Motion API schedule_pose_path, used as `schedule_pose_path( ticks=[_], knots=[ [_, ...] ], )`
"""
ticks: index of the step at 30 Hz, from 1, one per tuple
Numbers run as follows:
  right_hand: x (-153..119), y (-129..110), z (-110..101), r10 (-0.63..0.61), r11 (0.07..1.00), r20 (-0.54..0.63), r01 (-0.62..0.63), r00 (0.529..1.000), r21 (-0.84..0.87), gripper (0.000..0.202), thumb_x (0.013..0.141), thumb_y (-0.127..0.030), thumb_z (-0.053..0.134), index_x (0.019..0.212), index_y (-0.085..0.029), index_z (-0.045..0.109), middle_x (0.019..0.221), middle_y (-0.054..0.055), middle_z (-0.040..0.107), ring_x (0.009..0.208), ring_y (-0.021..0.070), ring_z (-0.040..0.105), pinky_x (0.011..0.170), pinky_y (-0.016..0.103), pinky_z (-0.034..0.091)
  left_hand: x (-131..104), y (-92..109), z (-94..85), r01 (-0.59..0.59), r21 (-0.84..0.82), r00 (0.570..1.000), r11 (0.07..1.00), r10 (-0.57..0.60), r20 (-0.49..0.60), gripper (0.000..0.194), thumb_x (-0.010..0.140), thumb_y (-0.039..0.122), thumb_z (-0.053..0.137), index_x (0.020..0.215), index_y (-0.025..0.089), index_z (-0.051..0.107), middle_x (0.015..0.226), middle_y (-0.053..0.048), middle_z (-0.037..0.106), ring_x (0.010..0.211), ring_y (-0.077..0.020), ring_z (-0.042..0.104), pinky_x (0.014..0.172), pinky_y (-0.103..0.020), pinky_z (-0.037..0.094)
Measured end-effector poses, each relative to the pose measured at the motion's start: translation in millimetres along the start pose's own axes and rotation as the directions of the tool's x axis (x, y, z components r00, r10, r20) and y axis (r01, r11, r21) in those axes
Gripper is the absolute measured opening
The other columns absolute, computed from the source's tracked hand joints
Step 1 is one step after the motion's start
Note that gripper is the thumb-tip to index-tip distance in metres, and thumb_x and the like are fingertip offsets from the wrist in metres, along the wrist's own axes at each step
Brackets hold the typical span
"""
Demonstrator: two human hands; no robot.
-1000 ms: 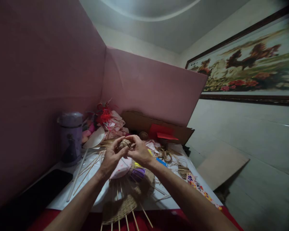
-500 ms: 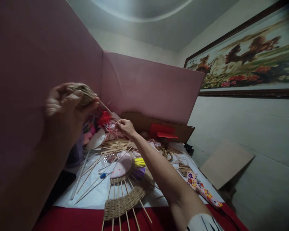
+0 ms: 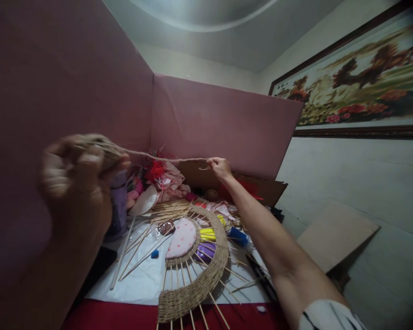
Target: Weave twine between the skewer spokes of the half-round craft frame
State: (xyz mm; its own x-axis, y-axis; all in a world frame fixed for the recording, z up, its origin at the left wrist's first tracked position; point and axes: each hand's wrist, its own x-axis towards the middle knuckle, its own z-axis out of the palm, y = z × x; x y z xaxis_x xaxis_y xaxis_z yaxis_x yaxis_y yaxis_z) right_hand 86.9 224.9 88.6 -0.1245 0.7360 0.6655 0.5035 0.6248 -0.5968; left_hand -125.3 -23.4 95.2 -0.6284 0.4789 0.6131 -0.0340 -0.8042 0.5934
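My left hand (image 3: 75,169) is raised at the left, blurred, with its fingers wrapped round a ball of twine (image 3: 105,149). From the ball a strand of twine (image 3: 179,160) stretches across to my right hand (image 3: 220,168), which pinches it between closed fingers. Below both hands lies a half-round woven piece (image 3: 192,293) of twine worked over thin sticks that fan outward. At its centre is a pink spotted half-disc pad (image 3: 181,238). My right forearm hides part of the table's right side.
Loose thin sticks (image 3: 137,250) and a small blue lump (image 3: 154,254) lie on the white sheet (image 3: 141,286). Yellow (image 3: 207,234), purple (image 3: 205,251) and blue (image 3: 238,236) packets sit nearby. A purple container (image 3: 119,201) stands left. Pink panels (image 3: 223,123) enclose the back and left.
My right hand has moved right, drawing out a longer strand of twine. My left hand with the ball has shifted left and slightly down. The view has turned a little.
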Motion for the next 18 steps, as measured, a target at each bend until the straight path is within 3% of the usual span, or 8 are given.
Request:
schedule_pose_path(
  ticks=[1, 2, 5, 6, 9, 13, 18],
  knots=[
    [-3.3, 7.8, -20.8, 0.006, 1.0, -0.016, -0.007, 1.0, -0.026, 0.023, 0.08, -0.03, 0.051, 0.071, -0.016, 0.068, 0.063, 0.003, 0.064, 0.063, 0.0134, 0.056, 0.06, 0.023, 0.039, -3.3, -9.0, 5.0, 0.006, -0.045, 1.0, 0.999, -0.006, -0.002, 0.013, 0.072, 0.024, 0.061, 0.083, 0.024, 0.053, 0.078, 0.005, 0.061, 0.068, -0.0123, 0.062, 0.063, -0.028, 0.054],
    [-8.6, 15.2, -42.1, 0.01, 0.999, -0.024, -0.011, 1.0, -0.049, 0.026, 0.079, -0.033, 0.052, 0.067, -0.016, 0.067, 0.059, 0.002, 0.062, 0.058, 0.0127, 0.054, 0.057, 0.023, 0.037, -5.9, -20.7, 7.8, 0.136, -0.064, 0.991, 0.989, -0.134, 0.03, 0.012, 0.072, 0.022, 0.061, 0.082, 0.022, 0.053, 0.075, 0.004, 0.062, 0.065, -0.0121, 0.061, 0.063, -0.028, 0.054],
    [-35.3, 31.7, -102.8, 0.038, 0.994, -0.025, -0.041, 0.999, -0.1, 0.029, 0.072, -0.038, 0.06, 0.055, -0.015, 0.064, 0.048, -0.001, 0.055, 0.049, 0.0108, 0.047, 0.05, 0.023, 0.031, -10.6, -65.5, 6.4, 0.462, -0.093, 0.884, 0.882, -0.466, -0.022, 0.014, 0.066, 0.017, 0.06, 0.077, 0.017, 0.052, 0.068, 0.003, 0.062, 0.063, -0.0123, 0.061, 0.061, -0.028, 0.055],
    [-47.3, 34.9, -119.9, 0.051, 0.993, -0.019, -0.053, 0.999, -0.109, 0.029, 0.07, -0.039, 0.061, 0.054, -0.015, 0.063, 0.045, -0.002, 0.052, 0.047, 0.0102, 0.045, 0.048, 0.023, 0.03, -11.9, -80.8, 4.8, 0.522, -0.05, 0.851, 0.852, -0.524, -0.039, 0.016, 0.065, 0.016, 0.061, 0.078, 0.016, 0.052, 0.068, 0.002, 0.061, 0.061, -0.0119, 0.061, 0.059, -0.028, 0.055],
    [-86.8, 38.5, -157.7, 0.114, 0.991, 0.022, -0.112, 0.993, -0.076, 0.029, 0.067, -0.043, 0.063, 0.065, -0.014, 0.065, 0.047, -0.002, 0.054, 0.044, 0.0102, 0.045, 0.046, 0.023, 0.031, -18.5, -119.1, 3.0, 0.548, 0.07, 0.835, 0.833, -0.54, -0.106, 0.013, 0.068, 0.016, 0.059, 0.077, 0.017, 0.05, 0.065, 0.003, 0.059, 0.053, -0.01, 0.058, 0.051, -0.024, 0.053],
    [-132.5, 37.2, -178.8, 0.226, 0.969, 0.062, -0.232, 0.972, 0.091, 0.033, 0.061, -0.046, 0.07, 0.063, -0.014, 0.061, 0.046, -0.003, 0.052, 0.041, 0.0072, 0.04, 0.042, 0.021, 0.027, -35.4, -145.6, 5.8, 0.632, 0.159, 0.775, 0.758, -0.624, -0.103, 0.015, 0.066, 0.016, 0.062, 0.075, 0.018, 0.05, 0.059, 0.004, 0.056, 0.046, -0.0107, 0.057, 0.046, -0.024, 0.051],
    [-160.9, 39.9, -177.8, 0.278, 0.936, 0.023, -0.276, 0.96, 0.221, 0.036, 0.06, -0.049, 0.071, 0.061, -0.015, 0.06, 0.044, -0.004, 0.049, 0.039, 0.0062, 0.036, 0.038, 0.02, 0.022, -55.1, -156.3, -0.3, 0.774, 0.25, 0.601, 0.581, -0.799, -0.004, 0.012, 0.067, 0.019, 0.062, 0.073, 0.017, 0.052, 0.054, -0.002, 0.06, 0.046, -0.0219, 0.063, 0.045, -0.037, 0.054]
  ],
)
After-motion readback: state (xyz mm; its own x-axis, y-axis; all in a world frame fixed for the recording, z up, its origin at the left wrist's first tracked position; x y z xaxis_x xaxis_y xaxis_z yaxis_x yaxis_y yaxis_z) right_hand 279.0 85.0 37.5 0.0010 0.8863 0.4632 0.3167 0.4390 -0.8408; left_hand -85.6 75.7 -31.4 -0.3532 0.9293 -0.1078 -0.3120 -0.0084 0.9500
